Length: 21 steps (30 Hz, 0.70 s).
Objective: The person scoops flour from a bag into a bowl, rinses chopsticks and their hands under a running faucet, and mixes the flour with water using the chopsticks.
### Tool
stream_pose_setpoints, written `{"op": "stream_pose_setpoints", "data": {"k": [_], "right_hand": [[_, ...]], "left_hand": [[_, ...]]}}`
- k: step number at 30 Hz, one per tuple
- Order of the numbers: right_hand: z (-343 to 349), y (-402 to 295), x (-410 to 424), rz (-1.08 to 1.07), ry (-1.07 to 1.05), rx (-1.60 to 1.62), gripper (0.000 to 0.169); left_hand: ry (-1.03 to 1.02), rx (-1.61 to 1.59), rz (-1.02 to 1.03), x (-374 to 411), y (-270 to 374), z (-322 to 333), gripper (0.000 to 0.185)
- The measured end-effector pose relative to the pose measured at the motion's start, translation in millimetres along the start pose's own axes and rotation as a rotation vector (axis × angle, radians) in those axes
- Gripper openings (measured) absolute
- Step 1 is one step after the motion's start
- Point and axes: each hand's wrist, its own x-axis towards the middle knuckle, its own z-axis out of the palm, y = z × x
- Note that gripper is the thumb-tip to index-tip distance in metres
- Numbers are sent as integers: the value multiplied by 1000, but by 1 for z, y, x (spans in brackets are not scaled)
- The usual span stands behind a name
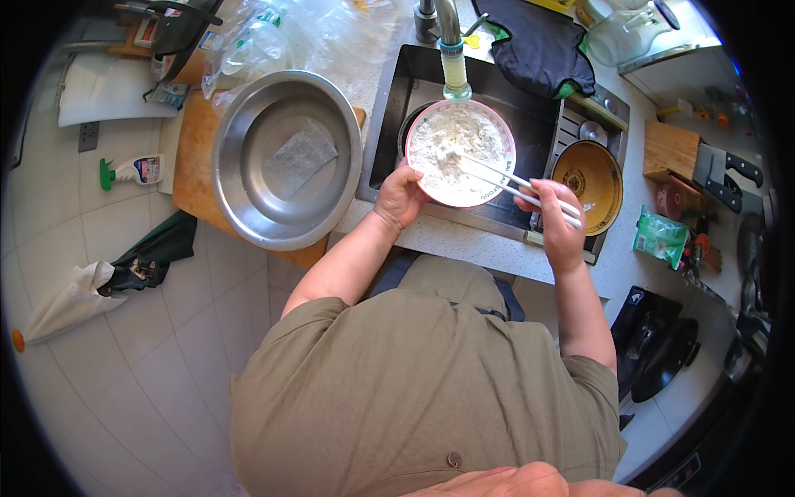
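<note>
My left hand [402, 196] grips the lower left rim of a white bowl with a red-patterned edge [508, 144], held over the sink under the faucet [453, 68]. White flour [456, 140], clumped in places, lies inside it. In my right hand [557, 222] is a pair of white chopsticks [506, 183], with their tips in the flour. Whether water runs from the faucet cannot be told. Behind the white bowl a dark round vessel [405, 127] shows only in part.
A large steel basin [227, 186] holding a translucent sheet stands left on a wooden board [192, 158]. A brown bowl [605, 186] sits at the sink's right side. Farther right are a knife block [671, 149] and a green packet [660, 236]. Plastic bags [279, 37] lie behind the basin.
</note>
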Motion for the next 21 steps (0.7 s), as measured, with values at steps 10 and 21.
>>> {"op": "stream_pose_setpoints", "data": {"k": [10, 21], "right_hand": [[5, -18, 35, -80, -137, -68, 18], [8, -10, 10, -44, -106, -61, 20]], "left_hand": [[-49, 40, -24, 3, -2, 6, 65], [8, -33, 55, 8, 3, -2, 66]]}}
